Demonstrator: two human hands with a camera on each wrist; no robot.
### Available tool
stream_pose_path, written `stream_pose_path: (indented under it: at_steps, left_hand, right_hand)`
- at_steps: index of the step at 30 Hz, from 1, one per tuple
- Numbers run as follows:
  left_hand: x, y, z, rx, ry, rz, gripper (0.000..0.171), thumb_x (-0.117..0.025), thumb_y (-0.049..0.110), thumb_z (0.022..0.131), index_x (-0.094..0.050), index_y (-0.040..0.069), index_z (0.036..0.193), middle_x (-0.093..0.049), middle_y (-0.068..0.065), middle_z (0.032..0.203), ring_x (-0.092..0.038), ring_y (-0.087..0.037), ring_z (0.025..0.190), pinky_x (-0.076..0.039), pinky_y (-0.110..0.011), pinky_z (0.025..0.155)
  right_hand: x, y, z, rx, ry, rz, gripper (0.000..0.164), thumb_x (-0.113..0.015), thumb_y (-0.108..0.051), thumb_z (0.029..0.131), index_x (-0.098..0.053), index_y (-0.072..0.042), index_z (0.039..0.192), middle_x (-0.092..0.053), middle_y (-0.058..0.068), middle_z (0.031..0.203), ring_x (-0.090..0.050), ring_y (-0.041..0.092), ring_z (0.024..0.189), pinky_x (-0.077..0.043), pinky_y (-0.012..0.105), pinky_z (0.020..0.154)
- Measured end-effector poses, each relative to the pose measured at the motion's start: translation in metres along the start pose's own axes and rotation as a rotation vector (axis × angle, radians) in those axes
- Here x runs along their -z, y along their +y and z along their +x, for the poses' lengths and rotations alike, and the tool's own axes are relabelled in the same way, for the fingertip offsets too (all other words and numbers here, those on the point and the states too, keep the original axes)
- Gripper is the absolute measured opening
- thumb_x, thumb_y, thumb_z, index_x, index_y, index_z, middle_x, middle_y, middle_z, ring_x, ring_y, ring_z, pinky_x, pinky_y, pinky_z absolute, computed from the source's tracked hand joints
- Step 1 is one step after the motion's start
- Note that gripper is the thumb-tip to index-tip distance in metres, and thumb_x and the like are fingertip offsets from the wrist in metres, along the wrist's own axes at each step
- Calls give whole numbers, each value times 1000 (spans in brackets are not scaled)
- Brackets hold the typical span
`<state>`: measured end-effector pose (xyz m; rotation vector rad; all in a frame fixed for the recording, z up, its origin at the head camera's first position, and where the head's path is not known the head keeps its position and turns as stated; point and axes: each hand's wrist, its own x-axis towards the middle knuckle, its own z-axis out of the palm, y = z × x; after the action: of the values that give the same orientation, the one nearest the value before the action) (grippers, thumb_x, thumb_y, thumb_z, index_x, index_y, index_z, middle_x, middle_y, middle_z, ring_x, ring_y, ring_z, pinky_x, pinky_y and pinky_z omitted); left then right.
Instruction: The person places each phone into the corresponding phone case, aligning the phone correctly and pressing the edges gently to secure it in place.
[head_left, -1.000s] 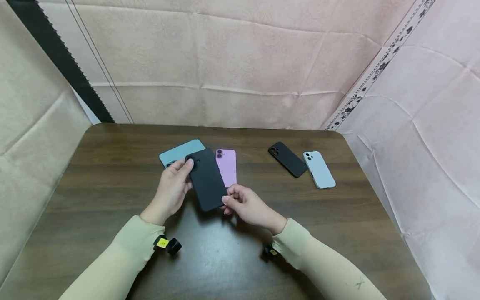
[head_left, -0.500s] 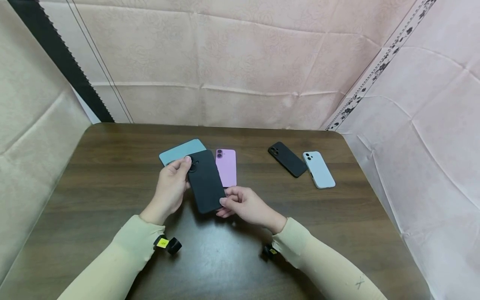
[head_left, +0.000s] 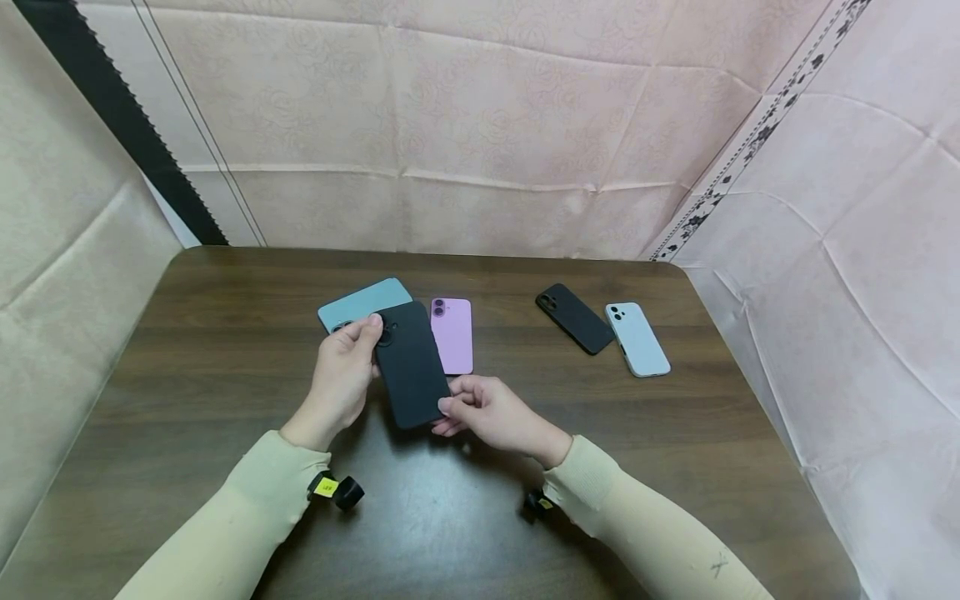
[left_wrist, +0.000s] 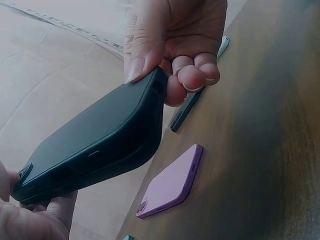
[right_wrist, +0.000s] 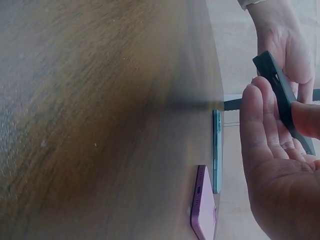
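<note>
A black phone case [head_left: 411, 367] with a round camera ring hangs tilted above the table between both hands. I cannot tell whether a phone sits inside it. My left hand [head_left: 341, 367] grips its upper left corner, thumb beside the camera ring. At the lower right corner, my right hand [head_left: 491, 410] pinches the edge between thumb and fingers. The left wrist view shows the side of the black case [left_wrist: 95, 137], with the right thumb pressing on the near corner. In the right wrist view the case [right_wrist: 280, 95] appears edge-on, its end opening visible.
Behind the case lie a teal phone [head_left: 367, 302], partly hidden by my left hand, and a purple phone [head_left: 453, 337]. Farther right on the brown table [head_left: 225, 358], a black phone [head_left: 574, 319] lies against a pale blue phone [head_left: 639, 340]. Cloth walls [head_left: 487, 125] surround the table.
The black case has shifted slightly down and right, then stayed nearly still. My right fingers have moved a little along its lower corner; both hands keep their hold.
</note>
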<state>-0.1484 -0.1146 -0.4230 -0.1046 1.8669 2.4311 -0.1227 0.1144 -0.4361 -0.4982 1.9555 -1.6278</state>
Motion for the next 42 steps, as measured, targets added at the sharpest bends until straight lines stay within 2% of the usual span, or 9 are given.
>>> stream_pose_path:
  at_steps: [8,14,17,21,27,31,36,39,42]
  left_hand:
    - [1,-1,0,0,11,23,53,-50,40,99,-55,-1,133,-59,-16,123,-66,-15,97,-54,-27,81]
    - [1,-3,0,0,52,105,52,-49,42,99,-59,0,129,-60,-14,116,-63,-14,92,-54,-25,80]
    - [1,-3,0,-9,69,145,52,-49,43,99,-61,1,127,-61,-11,110,-60,-13,85,-52,-22,75]
    - [1,-3,0,-6,73,134,51,-50,43,99,-62,1,125,-62,-10,105,-57,-11,78,-51,-21,69]
    - [2,0,-2,8,31,31,51,-53,41,98,-60,1,127,-62,-12,112,-61,-12,86,-54,-23,73]
    - [6,1,-1,20,-51,-117,48,-54,37,98,-59,-2,125,-65,-10,111,-66,-14,91,-56,-29,76]
    - [8,3,1,53,-130,-308,34,-56,31,99,-64,1,113,-69,-8,101,-69,-18,84,-56,-32,74]
    - [9,4,1,68,-146,-330,31,-55,31,99,-64,3,111,-68,-7,100,-69,-18,83,-56,-32,74]
    - [9,5,1,80,-156,-301,36,-55,33,99,-60,2,117,-67,-7,103,-68,-17,86,-56,-33,76]
  right_hand:
    - [1,-2,-1,10,-12,-18,13,-57,-11,98,-61,0,102,-73,11,90,-68,41,89,-53,54,81]
    - [-1,-1,0,7,-5,-17,13,-58,-12,98,-61,1,100,-73,11,88,-68,41,88,-54,53,80]
    - [-1,-1,0,2,-4,-15,12,-58,-11,98,-61,1,100,-73,11,88,-68,41,89,-53,54,80]
    - [-1,-1,0,3,-2,-18,12,-58,-11,98,-61,0,99,-73,12,88,-68,41,89,-53,54,80]
    - [-1,-1,0,7,-3,-23,11,-58,-11,98,-60,0,99,-73,11,88,-68,40,88,-53,53,80]
    - [-1,-1,0,16,-5,-20,11,-59,-10,97,-60,0,99,-73,11,88,-68,41,88,-54,52,80]
    - [-1,0,-1,31,-9,-20,10,-58,-7,97,-60,2,100,-73,13,91,-68,42,88,-54,49,80]
    - [-1,0,-2,40,-14,-20,10,-57,-6,98,-60,3,101,-72,15,93,-67,42,89,-54,48,81]
    - [0,0,-2,45,-8,-35,10,-57,-6,98,-60,2,102,-72,15,92,-68,40,88,-55,45,80]
